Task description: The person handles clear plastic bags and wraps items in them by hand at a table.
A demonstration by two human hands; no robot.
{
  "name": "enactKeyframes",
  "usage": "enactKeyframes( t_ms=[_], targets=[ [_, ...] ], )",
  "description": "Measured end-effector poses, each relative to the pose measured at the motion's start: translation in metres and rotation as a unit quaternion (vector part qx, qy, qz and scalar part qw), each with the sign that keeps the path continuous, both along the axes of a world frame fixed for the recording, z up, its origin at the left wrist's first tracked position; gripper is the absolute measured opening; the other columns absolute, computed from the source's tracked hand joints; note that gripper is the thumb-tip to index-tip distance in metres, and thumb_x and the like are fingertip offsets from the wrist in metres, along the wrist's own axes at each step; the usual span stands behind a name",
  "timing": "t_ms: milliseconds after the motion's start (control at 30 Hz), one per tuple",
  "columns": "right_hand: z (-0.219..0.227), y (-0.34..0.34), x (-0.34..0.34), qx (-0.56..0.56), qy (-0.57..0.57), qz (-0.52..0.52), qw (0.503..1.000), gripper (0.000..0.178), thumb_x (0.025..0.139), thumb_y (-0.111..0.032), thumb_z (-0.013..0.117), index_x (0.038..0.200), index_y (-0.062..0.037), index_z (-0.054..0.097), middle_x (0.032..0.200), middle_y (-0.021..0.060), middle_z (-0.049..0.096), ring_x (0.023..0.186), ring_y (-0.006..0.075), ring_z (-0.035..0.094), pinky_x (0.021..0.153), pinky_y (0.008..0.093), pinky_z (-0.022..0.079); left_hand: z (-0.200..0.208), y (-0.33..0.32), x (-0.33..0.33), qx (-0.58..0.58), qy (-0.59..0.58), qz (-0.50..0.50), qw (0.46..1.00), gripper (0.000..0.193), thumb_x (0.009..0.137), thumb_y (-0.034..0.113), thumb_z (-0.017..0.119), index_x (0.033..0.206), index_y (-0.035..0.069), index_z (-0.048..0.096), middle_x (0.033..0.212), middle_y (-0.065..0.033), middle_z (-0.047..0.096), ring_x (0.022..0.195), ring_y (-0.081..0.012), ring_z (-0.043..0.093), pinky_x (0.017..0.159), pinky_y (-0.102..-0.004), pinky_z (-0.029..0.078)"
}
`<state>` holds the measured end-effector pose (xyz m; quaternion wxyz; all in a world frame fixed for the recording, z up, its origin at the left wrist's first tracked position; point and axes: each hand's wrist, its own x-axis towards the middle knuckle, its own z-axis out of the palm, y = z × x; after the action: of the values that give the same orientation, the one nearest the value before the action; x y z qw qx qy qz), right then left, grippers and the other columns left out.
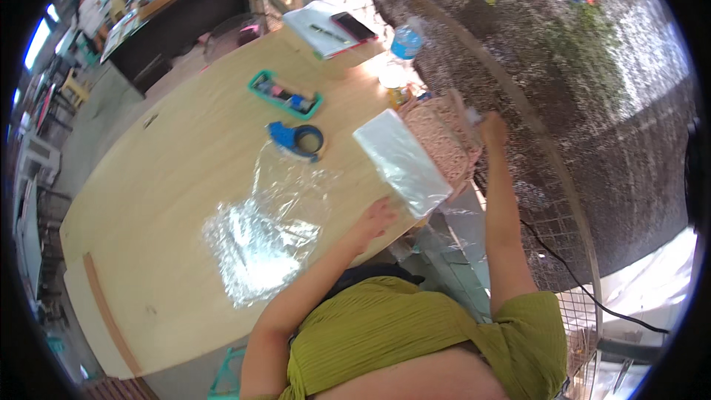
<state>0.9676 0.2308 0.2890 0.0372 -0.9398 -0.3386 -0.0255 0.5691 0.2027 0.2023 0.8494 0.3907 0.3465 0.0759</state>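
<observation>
My left hand rests on the table by the near end of a flat, shiny white plastic packet, fingers loosely apart and holding nothing. My right arm reaches out past the table's right edge. There my right hand is closed beside a pink patterned bag, with a small whitish bit showing at the fingers; what it grips is too small to name. The packet lies against the bag's left side. A pile of crinkled clear plastic spreads across the table in front of my left forearm.
On the wooden table are a blue tape dispenser, a teal tray of small items, and papers with a phone. A water bottle stands near the right edge. Wire mesh and a black cable lie beyond.
</observation>
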Motion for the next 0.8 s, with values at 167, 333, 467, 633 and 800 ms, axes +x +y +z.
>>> enactKeyframes(
  t_ms=[167, 333, 467, 633, 800],
  targets=[
    [0.041, -0.056, 0.007, 0.404, -0.146, 0.128, 0.894, 0.032, 0.084, -0.020, 0.068, 0.111, -0.0032, 0.063, 0.100, 0.0129, 0.067, 0.095, 0.0251, 0.065, 0.081, 0.0380, 0.050, 0.020, -0.023, -0.017, 0.156, -0.113, -0.161, 0.968, 0.061, 0.088, 0.029, 0.064, 0.141, 0.009, 0.040, 0.133, -0.0115, 0.049, 0.117, -0.0220, 0.048, 0.097, -0.0382, 0.041],
    [0.121, -0.082, -0.082, 0.672, 0.394, 0.122, 0.616, 0.042, 0.085, -0.004, 0.063, 0.126, -0.0037, 0.053, 0.115, 0.0069, 0.059, 0.101, 0.0171, 0.059, 0.086, 0.0292, 0.048, 0.028, -0.039, -0.030, 0.380, -0.102, -0.193, 0.899, 0.072, 0.084, 0.031, 0.070, 0.142, 0.003, 0.036, 0.130, -0.0162, 0.048, 0.116, -0.0238, 0.048, 0.094, -0.0377, 0.043],
    [0.123, -0.100, -0.130, 0.576, 0.433, 0.174, 0.671, 0.052, 0.084, 0.007, 0.053, 0.135, -0.0027, 0.046, 0.129, 0.0090, 0.052, 0.097, 0.0121, 0.057, 0.084, 0.0235, 0.046, 0.035, -0.042, -0.032, 0.512, -0.058, 0.014, 0.857, 0.106, 0.073, 0.033, 0.080, 0.148, 0.004, 0.012, 0.142, -0.0252, 0.030, 0.119, -0.0352, 0.045, 0.090, -0.0405, 0.049],
    [0.077, -0.125, -0.219, 0.479, 0.420, 0.065, 0.768, 0.043, 0.079, 0.008, 0.048, 0.118, -0.0011, 0.064, 0.097, 0.0038, 0.067, 0.083, 0.0065, 0.058, 0.075, 0.0217, 0.047, 0.133, -0.029, -0.038, 0.354, -0.136, 0.105, 0.919, 0.103, 0.068, 0.024, 0.084, 0.145, 0.007, 0.018, 0.136, -0.0211, 0.038, 0.118, -0.0299, 0.048, 0.081, -0.0333, 0.053],
    [0.054, -0.156, -0.324, 0.416, 0.438, 0.323, 0.729, 0.033, 0.081, -0.005, 0.057, 0.112, -0.0012, 0.065, 0.111, 0.0113, 0.066, 0.104, 0.0174, 0.058, 0.102, 0.0329, 0.039, 0.072, -0.008, -0.059, 0.231, -0.138, 0.029, 0.963, 0.076, 0.072, 0.007, 0.077, 0.135, 0.008, 0.034, 0.121, -0.0104, 0.055, 0.107, -0.0197, 0.056, 0.083, -0.0315, 0.052]
  ],
)
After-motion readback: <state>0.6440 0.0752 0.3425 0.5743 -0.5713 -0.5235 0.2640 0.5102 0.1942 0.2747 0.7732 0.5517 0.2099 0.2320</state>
